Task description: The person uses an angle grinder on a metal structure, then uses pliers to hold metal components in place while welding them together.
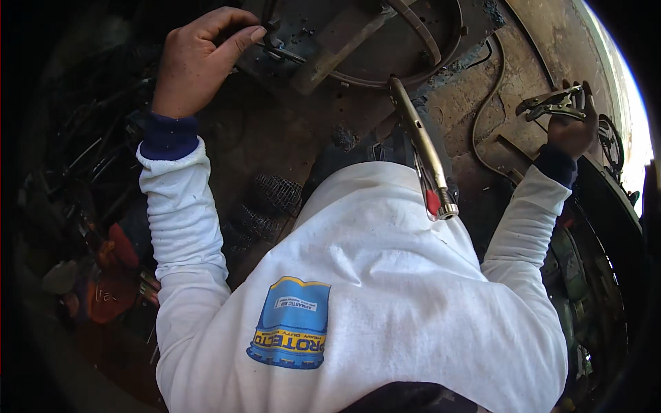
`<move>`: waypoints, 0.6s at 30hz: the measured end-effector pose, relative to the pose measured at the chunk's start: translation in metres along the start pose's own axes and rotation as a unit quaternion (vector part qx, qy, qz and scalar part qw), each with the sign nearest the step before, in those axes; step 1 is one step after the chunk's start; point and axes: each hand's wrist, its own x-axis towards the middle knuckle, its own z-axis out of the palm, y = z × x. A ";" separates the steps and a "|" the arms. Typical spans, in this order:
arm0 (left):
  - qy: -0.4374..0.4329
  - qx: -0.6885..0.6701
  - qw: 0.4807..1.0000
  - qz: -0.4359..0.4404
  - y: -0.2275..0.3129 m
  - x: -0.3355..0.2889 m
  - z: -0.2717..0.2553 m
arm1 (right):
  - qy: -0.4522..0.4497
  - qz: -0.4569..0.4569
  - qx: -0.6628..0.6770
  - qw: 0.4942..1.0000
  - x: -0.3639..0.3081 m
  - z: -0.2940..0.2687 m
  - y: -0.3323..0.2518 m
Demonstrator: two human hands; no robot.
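One pair of pliers [556, 104] in the loosely curled right hand [577, 131], near the surface's [521, 72] right edge; one left hand [206, 58] pinched beside one bar [284, 53], with hold unclear.

White cloth long-sleeved shirt [427, 323] with blue-and-yellow printed motif [295, 313]; navy fabric cuffs [169, 139]; silver-grey metal locking pliers [555, 105]; dull brass-toned metal tube [427, 150]; broad flat surface [453, 104] mottled rusty brown.
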 end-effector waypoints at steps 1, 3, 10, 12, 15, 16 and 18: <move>0.003 0.012 1.000 -0.003 0.004 0.001 -0.001 | 0.003 0.023 -0.001 1.000 0.004 -0.002 0.007; 0.025 0.026 0.999 -0.010 0.005 -0.001 0.002 | 0.007 0.071 -0.004 0.997 0.013 -0.013 0.025; 0.045 0.010 0.997 -0.067 0.009 -0.008 0.011 | -0.128 0.026 -0.147 0.980 0.044 -0.056 0.087; 0.035 -0.004 0.995 -0.091 0.009 -0.006 0.010 | -0.158 0.043 -0.157 0.974 0.054 -0.066 0.100; 0.014 -0.026 0.994 -0.108 0.003 -0.005 0.007 | -0.188 0.061 -0.168 0.966 0.063 -0.071 0.110; 0.006 -0.032 0.993 -0.111 0.001 -0.006 0.005 | -0.206 0.025 -0.233 0.950 0.065 -0.072 0.114; 0.022 -0.015 0.993 -0.112 0.002 -0.006 0.007 | -0.217 0.008 -0.271 0.938 0.064 -0.071 0.115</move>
